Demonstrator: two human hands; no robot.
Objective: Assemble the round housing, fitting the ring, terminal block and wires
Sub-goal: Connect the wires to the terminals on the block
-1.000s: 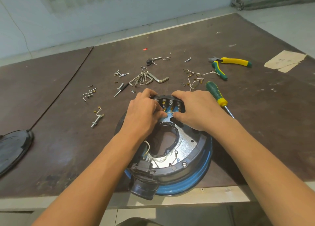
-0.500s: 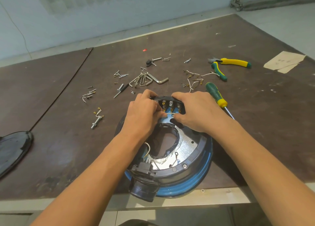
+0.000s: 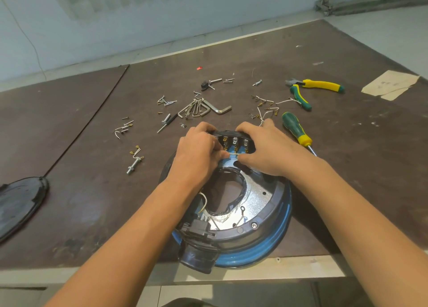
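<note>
Now wire (image 3: 232,154) runs from left grip (image 3: 196,155) to right grip (image 3: 266,150).

The housing (image 3: 273,228) is glossy dark plastic around a speckled shiny metal plate (image 3: 257,195); the counter (image 3: 254,51) is matt, scuffed brown board.

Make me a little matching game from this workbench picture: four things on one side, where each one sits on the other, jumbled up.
Things:
1. white wire
2. screwdriver
3. pliers
4. black cover

Places:
A. far left on the table
B. pinched between the left hand and the right hand
C. far side, near the paper scrap
D. lying just right of the right hand

Pairs: 1-B, 2-D, 3-C, 4-A
</note>
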